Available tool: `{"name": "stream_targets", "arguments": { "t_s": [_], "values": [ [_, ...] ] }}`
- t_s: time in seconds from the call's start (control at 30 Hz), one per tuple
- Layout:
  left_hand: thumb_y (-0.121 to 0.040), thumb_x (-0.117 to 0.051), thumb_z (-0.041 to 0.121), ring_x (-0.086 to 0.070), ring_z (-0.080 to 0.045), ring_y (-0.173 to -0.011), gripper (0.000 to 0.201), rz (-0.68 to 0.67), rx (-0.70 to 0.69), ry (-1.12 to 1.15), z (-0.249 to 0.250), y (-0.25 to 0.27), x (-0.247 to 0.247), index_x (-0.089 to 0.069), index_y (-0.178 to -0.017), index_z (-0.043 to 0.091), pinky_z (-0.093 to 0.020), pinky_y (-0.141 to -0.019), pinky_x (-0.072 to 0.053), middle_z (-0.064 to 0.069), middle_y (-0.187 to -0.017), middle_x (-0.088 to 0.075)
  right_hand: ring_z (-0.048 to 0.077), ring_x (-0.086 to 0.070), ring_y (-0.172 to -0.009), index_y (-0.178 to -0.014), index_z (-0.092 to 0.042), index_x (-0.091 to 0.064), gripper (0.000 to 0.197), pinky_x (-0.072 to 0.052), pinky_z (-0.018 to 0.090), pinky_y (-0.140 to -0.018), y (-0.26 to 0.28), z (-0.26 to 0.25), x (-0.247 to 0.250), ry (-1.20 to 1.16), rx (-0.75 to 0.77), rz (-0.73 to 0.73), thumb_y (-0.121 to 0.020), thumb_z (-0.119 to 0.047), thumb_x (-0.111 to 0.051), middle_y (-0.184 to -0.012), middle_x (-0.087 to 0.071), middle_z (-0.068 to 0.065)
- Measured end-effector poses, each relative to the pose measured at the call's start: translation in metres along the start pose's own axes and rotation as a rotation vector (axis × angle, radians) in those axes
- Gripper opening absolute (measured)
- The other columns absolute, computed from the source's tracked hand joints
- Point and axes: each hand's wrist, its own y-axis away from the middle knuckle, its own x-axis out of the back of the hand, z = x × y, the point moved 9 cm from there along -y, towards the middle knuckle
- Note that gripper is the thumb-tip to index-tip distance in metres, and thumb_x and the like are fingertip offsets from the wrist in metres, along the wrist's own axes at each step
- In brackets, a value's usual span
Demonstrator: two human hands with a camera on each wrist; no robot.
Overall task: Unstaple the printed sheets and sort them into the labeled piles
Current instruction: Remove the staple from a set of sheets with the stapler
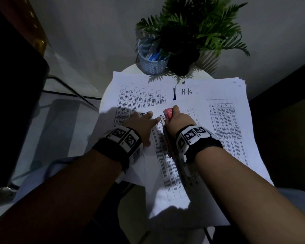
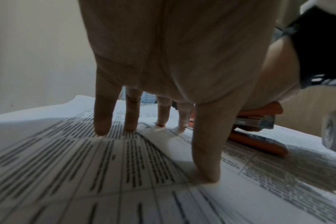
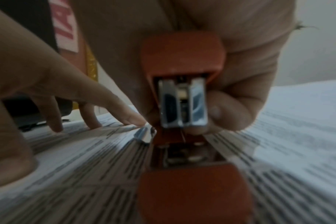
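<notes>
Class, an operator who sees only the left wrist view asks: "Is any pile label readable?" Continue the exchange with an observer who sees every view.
Observer: Yes. The head view shows a handwritten "H.R." label on the sheets beyond the hands.
Operator: How is the orange tool held?
Observer: The right hand grips the stapler, fingers curled round its upper part.
Operator: What stands at the far edge?
Observer: A potted fern on the round white table.
</notes>
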Motion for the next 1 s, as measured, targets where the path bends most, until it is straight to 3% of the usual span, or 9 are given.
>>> {"name": "stream_targets", "arguments": {
  "t_s": [0.2,1.0],
  "values": [
    [-0.079,-0.072,0.034,-0.016,-0.039,-0.138,0.096,-0.031,0.017,-0.053,0.0049,0.0003,0.002,-0.007,-0.15,0.032,-0.049,-0.103,-0.036,0.001,-0.158,-0.005,0.035,-0.058,-0.096,-0.126,-0.007,-0.033,0.039,-0.035,0.031,-0.068,0.0017,0.0018,0.0046,-0.007,0.057,-0.014,-0.096,-0.03,-0.043,-0.106,-0.061,0.021],
    [-0.08,-0.07,0.036,-0.019,-0.034,-0.137,0.096,-0.061,0.039,-0.066,0.0039,-0.0031,-0.0003,-0.005,-0.15,0.034,-0.048,-0.105,-0.037,0.002,-0.159,0.0,0.036,-0.057,-0.101,-0.127,-0.005,-0.033,0.041,-0.038,0.033,-0.074,-0.0009,0.0075,0.0056,-0.091,0.028,-0.056,-0.097,-0.031,-0.042,-0.114,-0.059,0.021]
  ]
}}
